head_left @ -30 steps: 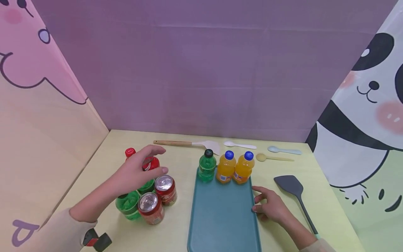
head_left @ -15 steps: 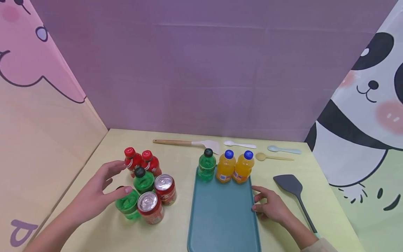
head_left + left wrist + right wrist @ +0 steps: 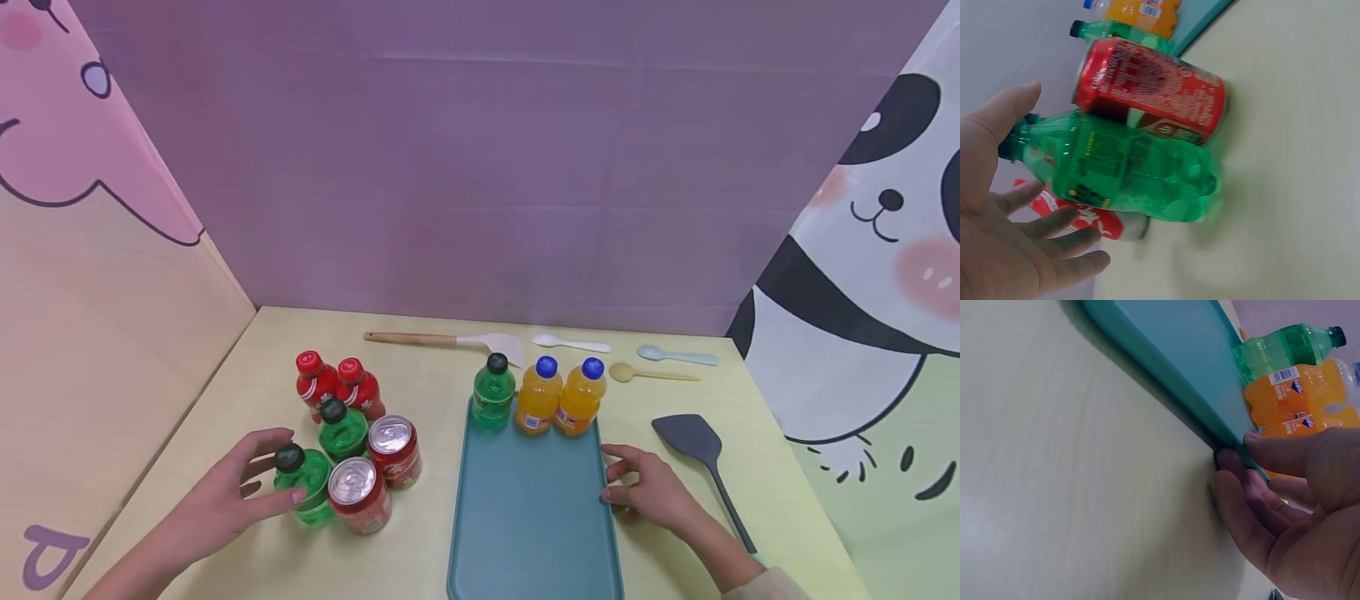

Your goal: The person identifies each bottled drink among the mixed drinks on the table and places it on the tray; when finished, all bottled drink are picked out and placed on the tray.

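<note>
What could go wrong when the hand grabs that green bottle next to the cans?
The green bottle stands tight against a red can and a second green bottle. If the left hand closes around it carelessly, it might bump the can or tip a neighbour. On the teal tray, three bottles crowd the far end, so another bottle set down hastily could knock the orange bottles. The right hand holds the tray's edge, which probably steadies it.
</note>
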The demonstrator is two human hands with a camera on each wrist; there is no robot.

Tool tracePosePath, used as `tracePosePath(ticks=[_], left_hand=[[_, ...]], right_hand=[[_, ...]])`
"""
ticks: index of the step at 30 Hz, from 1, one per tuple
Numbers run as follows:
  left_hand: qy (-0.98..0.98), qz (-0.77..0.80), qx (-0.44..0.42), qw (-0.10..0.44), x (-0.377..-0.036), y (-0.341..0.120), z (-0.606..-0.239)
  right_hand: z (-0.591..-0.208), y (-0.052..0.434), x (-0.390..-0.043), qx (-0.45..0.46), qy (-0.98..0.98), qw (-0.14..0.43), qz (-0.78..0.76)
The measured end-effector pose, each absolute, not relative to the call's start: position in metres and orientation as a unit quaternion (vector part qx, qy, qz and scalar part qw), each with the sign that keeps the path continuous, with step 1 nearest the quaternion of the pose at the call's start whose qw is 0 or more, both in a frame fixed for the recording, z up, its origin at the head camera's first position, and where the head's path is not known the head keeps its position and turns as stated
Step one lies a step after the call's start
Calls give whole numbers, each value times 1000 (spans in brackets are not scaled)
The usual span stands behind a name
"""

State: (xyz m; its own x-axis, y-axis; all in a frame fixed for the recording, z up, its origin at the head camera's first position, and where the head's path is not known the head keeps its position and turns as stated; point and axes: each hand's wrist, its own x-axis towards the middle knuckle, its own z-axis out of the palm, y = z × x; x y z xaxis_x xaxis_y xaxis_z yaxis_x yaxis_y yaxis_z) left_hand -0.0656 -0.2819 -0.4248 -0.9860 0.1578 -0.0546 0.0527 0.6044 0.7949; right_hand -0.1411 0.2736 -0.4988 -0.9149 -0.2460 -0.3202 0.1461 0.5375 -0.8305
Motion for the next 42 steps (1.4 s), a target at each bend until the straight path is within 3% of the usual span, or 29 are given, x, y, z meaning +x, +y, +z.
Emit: tracePosePath(ticks=[9,24,42], left_hand=[[868,486,23,101,-63,-278,-438],[862,499,-29,81,-64,-269,-449],[897,441,-31,-20,-58,-269,-456]], right_hand=[[-490,280,-145,-47,851,225,-473],[-493,285,-147,-71,844,241,-474],[-496,279,-144,-54,855,216,-469]])
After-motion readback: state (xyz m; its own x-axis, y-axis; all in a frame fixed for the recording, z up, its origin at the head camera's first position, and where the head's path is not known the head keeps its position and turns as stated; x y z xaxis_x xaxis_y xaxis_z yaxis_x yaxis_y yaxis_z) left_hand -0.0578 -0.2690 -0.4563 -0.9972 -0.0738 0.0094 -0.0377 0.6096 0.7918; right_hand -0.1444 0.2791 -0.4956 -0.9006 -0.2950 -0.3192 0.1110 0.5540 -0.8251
